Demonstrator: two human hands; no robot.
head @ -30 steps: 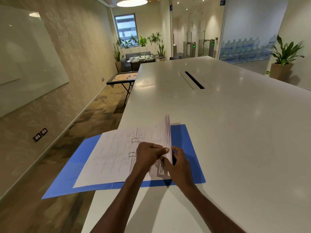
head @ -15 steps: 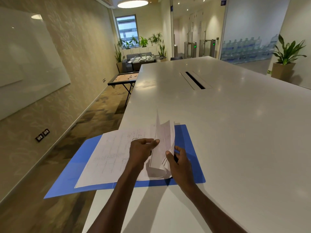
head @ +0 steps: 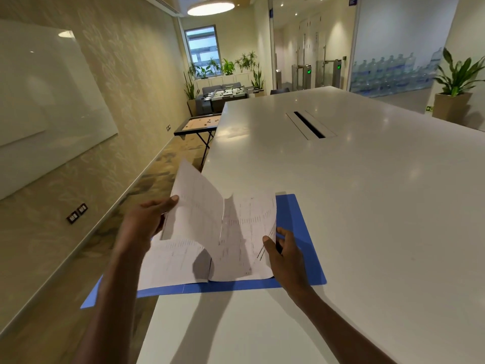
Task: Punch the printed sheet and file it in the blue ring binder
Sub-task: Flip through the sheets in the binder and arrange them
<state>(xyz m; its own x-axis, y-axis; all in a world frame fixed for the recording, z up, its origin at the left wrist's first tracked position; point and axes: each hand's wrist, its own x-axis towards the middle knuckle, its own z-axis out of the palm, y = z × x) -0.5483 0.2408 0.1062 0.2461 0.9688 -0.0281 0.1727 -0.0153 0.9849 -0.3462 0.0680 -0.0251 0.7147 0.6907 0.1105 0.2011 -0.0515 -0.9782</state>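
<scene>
I judge this the filing step: my left hand (head: 147, 222) pinches a lifted sheet (head: 199, 206) above the open blue binder (head: 299, 232) at the table's (head: 367, 206) near-left edge. My right hand (head: 283, 253) grips the right-side pages. Next, lay the sheet flat leftward.

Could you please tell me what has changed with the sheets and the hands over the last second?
The left hand has lifted a sheet up and swung it leftward, away from the stack. The right hand still steadies the stack's right edge. The blue binder stays open on the table.
</scene>
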